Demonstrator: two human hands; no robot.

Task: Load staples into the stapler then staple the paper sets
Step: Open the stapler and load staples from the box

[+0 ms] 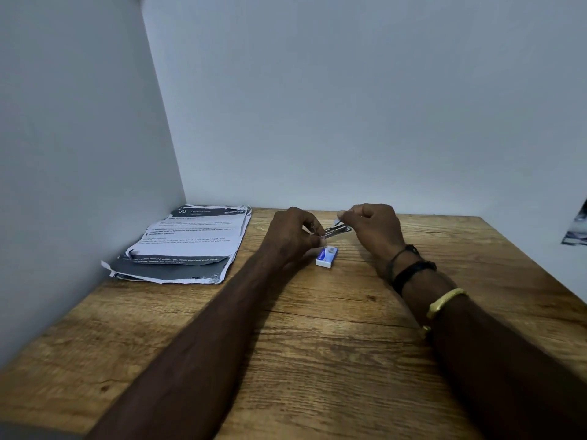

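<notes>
Just above the middle of the frame we see both hands meeting over the wooden bench. The left hand has its fingers curled, and they pinch the left end of the stapler, a thin dark metal tool held a little above the bench and pointing to the right. The right hand is curled too. Its thumb and forefinger pinch a small pale piece right over the stapler's top, though it is too small for us to tell what it is.

Just below the stapler, a blue and white staple box lies on the bench beside the left hand. To the left of the frame, against the side wall, a paper stack of printed sheets with ragged edges lies flat, well apart from the hands. The right wrist carries black bands and a yellow bracelet. A dark printed scrap shows at the right edge.
</notes>
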